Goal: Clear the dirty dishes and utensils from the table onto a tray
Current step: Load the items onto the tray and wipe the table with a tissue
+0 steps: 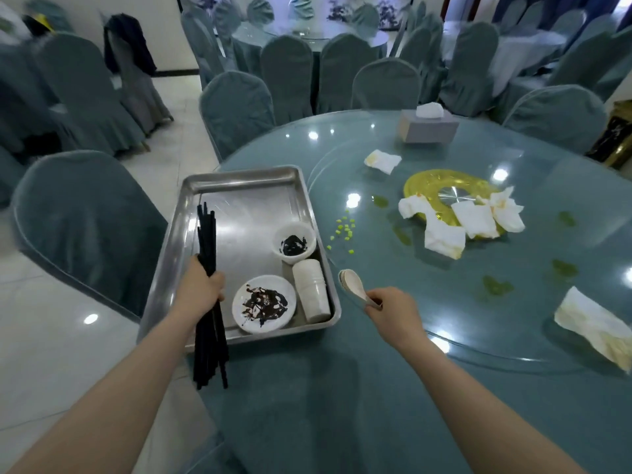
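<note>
— Stainless steel, that shallow rectangular tray (pixel 191 213), set at the near left edge of the round teal glass-topped table (pixel 410 398). Already loaded with a small white bowl smeared dark (pixel 294 242), a white round plate streaked with dark sauce (pixel 264 304) and a stack of white cups lying on its side (pixel 310 290).

— And the hands?

— Left hand (pixel 201 285) wrapped tight around a bundle of long black chopsticks (pixel 208 234), held over the tray's left side, upper tips above the bare metal, lower ends hanging past the tray's near rim. Right hand (pixel 390 307) pinched on the handles of a few nested pale ceramic soup spoons (pixel 352 283), held just right of the tray, seemingly a little above the glass.

— Step in hand?

— Probably laying both loads down. Best done by lowering the chopsticks flat along the empty left strip, parallel to the long wall, so nothing rolled against the plate. Spoons better carried over the rim and tucked into the free space behind the bowl, kept nested, set down and not dropped.

— Risks?

— Chopsticks fanning out if released from height; spoons clipping the cups.

— Left on the table?

— Crumpled white paper napkins (pixel 444 236), green scraps, a grey tissue box (pixel 427 126). No further dishes visible.
</note>
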Demonstrator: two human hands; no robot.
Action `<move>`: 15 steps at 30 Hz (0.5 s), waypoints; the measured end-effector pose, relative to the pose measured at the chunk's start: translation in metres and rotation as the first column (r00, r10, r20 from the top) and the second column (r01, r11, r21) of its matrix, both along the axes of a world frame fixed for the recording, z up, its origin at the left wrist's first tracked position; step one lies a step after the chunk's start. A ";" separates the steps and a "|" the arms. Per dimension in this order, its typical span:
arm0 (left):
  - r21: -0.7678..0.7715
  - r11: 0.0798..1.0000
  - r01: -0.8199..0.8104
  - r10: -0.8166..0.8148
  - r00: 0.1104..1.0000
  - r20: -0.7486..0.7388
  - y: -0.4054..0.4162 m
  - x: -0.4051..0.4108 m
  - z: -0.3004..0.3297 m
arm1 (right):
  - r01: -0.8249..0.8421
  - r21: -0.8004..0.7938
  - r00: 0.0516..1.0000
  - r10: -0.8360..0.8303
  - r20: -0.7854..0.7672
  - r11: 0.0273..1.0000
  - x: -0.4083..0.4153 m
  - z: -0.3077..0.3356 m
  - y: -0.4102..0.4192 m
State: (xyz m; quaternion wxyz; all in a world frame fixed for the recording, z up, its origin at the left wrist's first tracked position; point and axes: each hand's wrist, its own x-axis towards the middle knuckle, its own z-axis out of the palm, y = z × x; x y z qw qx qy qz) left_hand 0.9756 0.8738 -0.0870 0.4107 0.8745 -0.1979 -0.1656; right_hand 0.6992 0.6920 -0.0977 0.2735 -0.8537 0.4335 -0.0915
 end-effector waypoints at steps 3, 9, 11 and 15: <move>-0.045 0.994 -0.099 0.095 0.993 -0.074 0.003 0.049 -0.007 | -0.003 0.018 0.999 0.003 -0.034 1.000 0.037 -0.001 0.002; -0.042 0.990 -0.134 0.124 0.975 -0.187 -0.016 0.123 -0.032 | 0.045 0.112 0.999 -0.042 -0.034 0.993 0.092 -0.003 -0.004; -0.055 0.990 -0.133 0.117 0.965 -0.234 -0.031 0.135 -0.042 | 0.085 0.138 0.996 -0.081 -0.032 0.987 0.102 -0.003 -0.009; -0.049 0.997 -0.057 0.037 0.939 -0.343 -0.063 0.147 -0.064 | 0.120 0.144 0.992 -0.111 -0.066 0.982 0.117 -0.005 -0.024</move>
